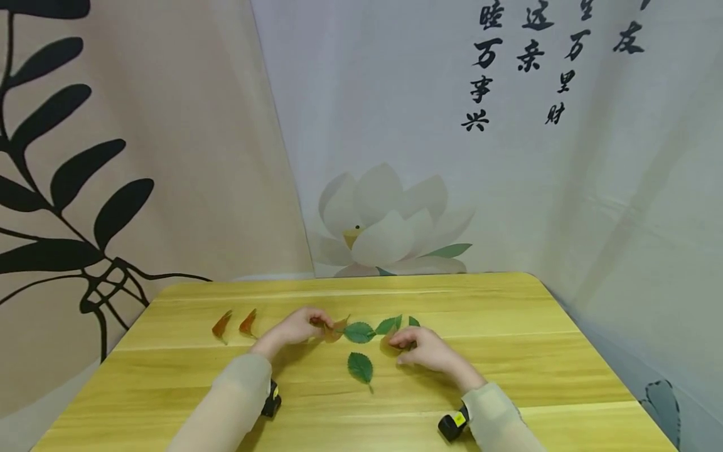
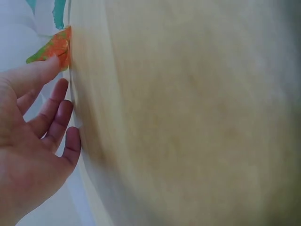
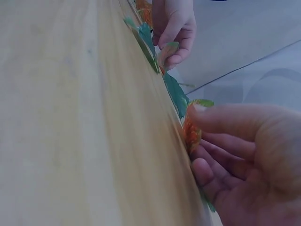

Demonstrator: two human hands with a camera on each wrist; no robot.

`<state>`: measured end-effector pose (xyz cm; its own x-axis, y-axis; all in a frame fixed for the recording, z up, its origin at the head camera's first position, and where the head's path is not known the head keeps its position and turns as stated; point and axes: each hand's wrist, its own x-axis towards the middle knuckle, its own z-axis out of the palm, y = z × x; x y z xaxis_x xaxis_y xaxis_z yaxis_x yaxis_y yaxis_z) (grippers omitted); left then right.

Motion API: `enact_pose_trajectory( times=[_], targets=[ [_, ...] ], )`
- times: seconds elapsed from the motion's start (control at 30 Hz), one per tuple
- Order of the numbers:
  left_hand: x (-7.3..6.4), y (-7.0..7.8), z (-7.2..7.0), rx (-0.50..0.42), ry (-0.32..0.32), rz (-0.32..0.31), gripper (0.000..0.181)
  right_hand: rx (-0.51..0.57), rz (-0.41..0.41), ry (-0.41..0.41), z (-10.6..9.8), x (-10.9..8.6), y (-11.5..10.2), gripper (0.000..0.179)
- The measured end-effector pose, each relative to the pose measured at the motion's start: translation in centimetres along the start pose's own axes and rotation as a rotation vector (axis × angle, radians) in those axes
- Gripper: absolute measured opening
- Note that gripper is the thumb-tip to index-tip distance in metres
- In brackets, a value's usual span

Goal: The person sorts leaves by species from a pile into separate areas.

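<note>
Far out past the left hand (image 1: pixel 296 328), on its outer side, two small orange pointed leaves (image 1: pixel 222 326) lay side by side on the yellow wooden table (image 1: pixel 508 314), well apart from any finger. The left hand itself sat low on the wood, its fingertips (image 1: pixel 323 320) curled in and pinching an orange leaf tinged with green (image 1: pixel 337 328) at the near end; the leaf ran out rightward from those fingers, its long axis along the row. In the left wrist view that thumb pressed the same leaf (image 2: pixel 55 47) at its edge. Just beyond the leaf's tip came an oval green serrated leaf (image 1: pixel 359 332), then smaller green leaves (image 1: pixel 390 324) in line, none touched. A lone green leaf with a stalk (image 1: pixel 360 367) lay nearer the person, between the two hands and clear of both. On to the right hand (image 1: pixel 425 349): thumb and forefinger closed on a second orange-and-green leaf (image 3: pixel 192 129), held right at the fingertips, just off the table edge of the row. That hand was the nearer one to the green leaves, which lay leftward and a little beyond its fingers
</note>
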<state>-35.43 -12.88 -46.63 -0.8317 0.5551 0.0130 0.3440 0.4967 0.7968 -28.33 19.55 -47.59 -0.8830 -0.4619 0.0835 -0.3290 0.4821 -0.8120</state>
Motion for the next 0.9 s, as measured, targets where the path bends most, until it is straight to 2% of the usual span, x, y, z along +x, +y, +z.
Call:
enact_pose_trajectory(
  times=[0.1,0.27,0.53,0.63,0.77,0.9],
  targets=[
    [0.0,-0.1,0.0,0.019,0.024,-0.031,0.008,-0.002,0.002,0.015,0.1,0.1,-0.1,0.032],
    [-0.3,0.1,-0.4,0.009,0.072,-0.083,0.011,0.004,0.023,0.049,0.4,0.2,-0.2,0.023],
    [-1.0,1.9,-1.7,-0.154,0.140,-0.086,0.017,-0.021,0.022,0.085,0.7,0.3,-0.2,0.021],
    [-1.2,2.3,-1.9,-0.222,0.159,-0.113,0.019,-0.022,0.019,0.095,0.8,0.3,-0.3,0.019],
    [-1.4,2.6,-1.9,-0.261,0.167,-0.144,0.020,-0.025,0.011,0.101,0.9,0.3,-0.4,0.015],
    [-1.7,2.8,-1.7,-0.295,0.159,-0.126,0.021,-0.020,0.006,0.090,1.1,0.4,-0.6,0.016]
  ],
)
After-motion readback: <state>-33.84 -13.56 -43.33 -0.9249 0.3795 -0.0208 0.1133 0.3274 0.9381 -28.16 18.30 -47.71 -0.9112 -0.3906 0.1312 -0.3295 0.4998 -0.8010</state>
